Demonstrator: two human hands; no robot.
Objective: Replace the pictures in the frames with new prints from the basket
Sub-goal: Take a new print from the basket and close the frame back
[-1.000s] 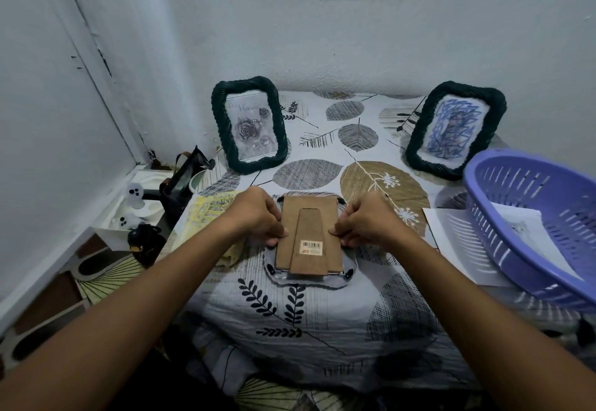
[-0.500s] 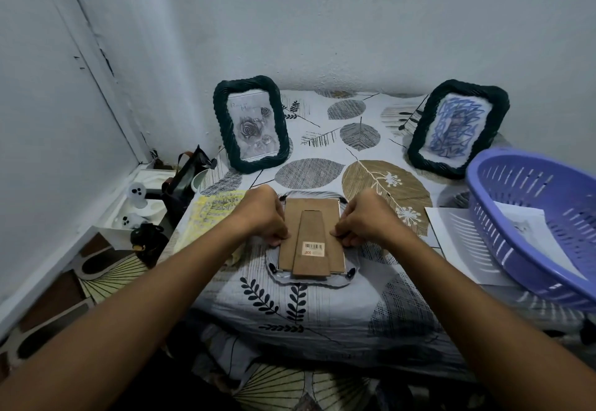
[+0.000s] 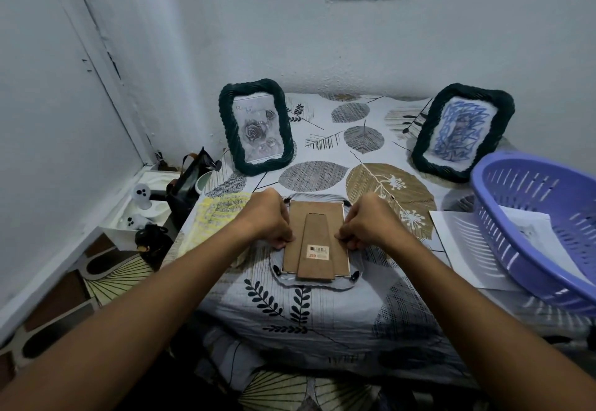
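A picture frame lies face down in front of me, its brown cardboard back (image 3: 316, 243) with a barcode sticker facing up. My left hand (image 3: 269, 217) sits at the left edge of the back, fingers curled, pinching at that edge. My right hand (image 3: 364, 222) does the same at the right edge. Two dark green frames stand at the back: the left frame (image 3: 256, 127) holds a grey rose picture, the right frame (image 3: 462, 131) a blue scribble picture. A purple basket (image 3: 529, 217) at the right holds a white print (image 3: 529, 230).
A yellow print (image 3: 221, 217) lies left of the face-down frame, and a white sheet (image 3: 464, 243) lies partly under the basket. The table wears a leaf-patterned cloth (image 3: 316, 307). A black bag (image 3: 187, 185) and a white tray (image 3: 145, 214) sit low at the left by the wall.
Both hands stay at the side edges of the cardboard back with only slight finger movement. The frame has not shifted.
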